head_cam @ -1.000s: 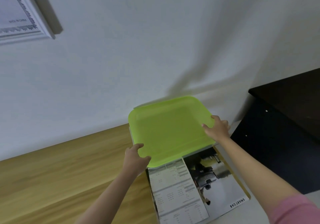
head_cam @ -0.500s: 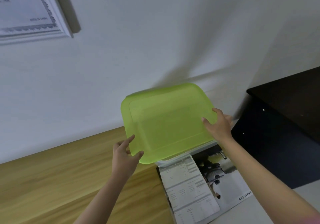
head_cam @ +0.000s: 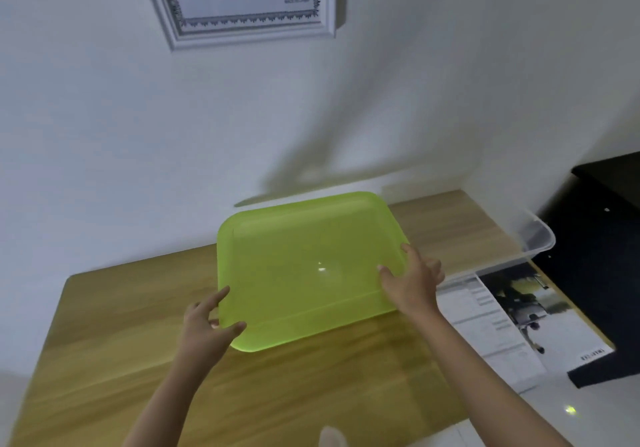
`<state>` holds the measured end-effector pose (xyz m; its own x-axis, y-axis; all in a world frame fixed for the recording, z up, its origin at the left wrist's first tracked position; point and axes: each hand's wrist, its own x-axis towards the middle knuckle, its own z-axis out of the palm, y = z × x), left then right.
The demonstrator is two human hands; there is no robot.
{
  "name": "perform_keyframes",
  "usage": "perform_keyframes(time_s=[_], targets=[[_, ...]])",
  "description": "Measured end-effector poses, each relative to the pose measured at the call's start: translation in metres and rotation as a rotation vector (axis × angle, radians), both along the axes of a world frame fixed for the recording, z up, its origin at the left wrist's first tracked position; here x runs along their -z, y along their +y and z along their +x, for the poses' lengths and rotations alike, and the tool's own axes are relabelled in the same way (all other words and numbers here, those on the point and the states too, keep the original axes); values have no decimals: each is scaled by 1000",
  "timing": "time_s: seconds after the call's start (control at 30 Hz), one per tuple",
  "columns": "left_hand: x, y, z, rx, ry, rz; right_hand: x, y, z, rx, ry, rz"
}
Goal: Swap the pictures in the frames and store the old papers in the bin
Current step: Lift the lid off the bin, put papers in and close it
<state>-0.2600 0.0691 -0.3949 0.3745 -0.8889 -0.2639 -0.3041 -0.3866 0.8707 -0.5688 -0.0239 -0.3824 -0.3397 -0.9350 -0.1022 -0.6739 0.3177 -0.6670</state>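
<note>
A translucent green bin lid (head_cam: 304, 270) is held flat just over the wooden table (head_cam: 104, 335). My left hand (head_cam: 204, 329) grips its near left corner, thumb on top. My right hand (head_cam: 412, 284) holds its right edge, thumb on top and fingers behind. The clear plastic bin (head_cam: 533, 242) stands open at the table's right end. A printed paper with a photo (head_cam: 509, 318) lies in front of the bin. A white picture frame (head_cam: 242, 3) with a sample sheet hangs on the wall above.
A black cabinet (head_cam: 606, 225) stands to the right of the table. The white wall runs along the table's far edge. A white floor shows at the lower right.
Both hands have carried the green lid off the bin and leftward over the table. The view has swung left, and the bin now shows uncovered at the right.
</note>
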Motion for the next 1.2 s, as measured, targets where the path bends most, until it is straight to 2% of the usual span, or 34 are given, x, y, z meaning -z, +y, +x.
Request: perform_keyframes(time_s=[0.2, 0.4, 0.57, 0.67, 0.77, 0.83, 0.97, 1.1, 1.2], targets=[[35, 20, 61, -51, 19, 90, 31, 15, 68, -39, 13, 93], [64, 13, 74, -44, -26, 147, 52, 10, 91, -61, 6, 154], [66, 13, 67, -46, -105, 175, 55, 9, 82, -148, -31, 193], [53, 15, 49, -87, -239, 159, 53, 18, 73, -203, -41, 167], [34, 14, 15, -104, -249, 75, 45, 37, 63, -208, -81, 93], [27, 13, -13, -41, -259, -2, 39, 52, 51, -192, -95, 26], [24, 13, -72, 144, -205, -80, 28, 85, 12, -36, -123, -117], [31, 18, -136, 324, -158, -94, 31, 124, -39, 267, -197, -219], [34, 21, -188, 411, -110, -55, 42, 145, -82, 494, -215, -204]])
